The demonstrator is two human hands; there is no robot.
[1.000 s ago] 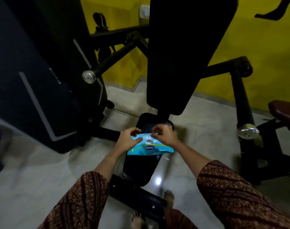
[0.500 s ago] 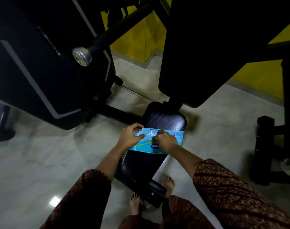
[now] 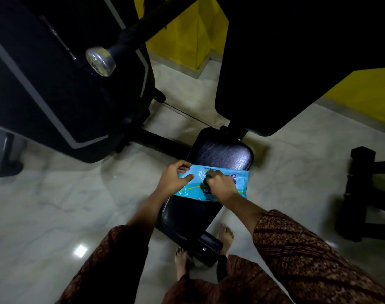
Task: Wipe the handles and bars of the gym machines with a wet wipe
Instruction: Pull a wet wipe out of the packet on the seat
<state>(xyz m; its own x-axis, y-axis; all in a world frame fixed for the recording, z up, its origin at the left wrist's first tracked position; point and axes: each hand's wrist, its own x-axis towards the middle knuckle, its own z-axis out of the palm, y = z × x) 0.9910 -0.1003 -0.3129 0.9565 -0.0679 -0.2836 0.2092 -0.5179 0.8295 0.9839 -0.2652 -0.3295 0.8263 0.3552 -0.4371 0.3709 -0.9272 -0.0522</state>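
Note:
A light blue wet-wipe pack (image 3: pixel 239 183) lies flat on the black padded seat (image 3: pixel 224 154) of a gym machine. My left hand (image 3: pixel 175 179) grips the pack's left end, thumb on top. My right hand (image 3: pixel 221 185) presses down on the pack's middle with its fingers curled; what lies under the fingers is hidden. A black machine bar (image 3: pixel 141 29) with a chrome end cap (image 3: pixel 100 61) juts out at upper left, well above the hands.
The black backrest pad (image 3: pixel 285 69) rises behind the seat. A large black weight-stack housing (image 3: pixel 44 80) fills the left side. Another machine's black frame (image 3: pixel 362 194) stands at right. Pale marble floor (image 3: pixel 55 205) surrounds the seat; my bare feet (image 3: pixel 225 235) flank its base. Yellow wall (image 3: pixel 193 34) behind.
The view has tilted down and closer to the seat. The pack now lies flat on the seat, and my right hand has moved from its top edge onto its middle.

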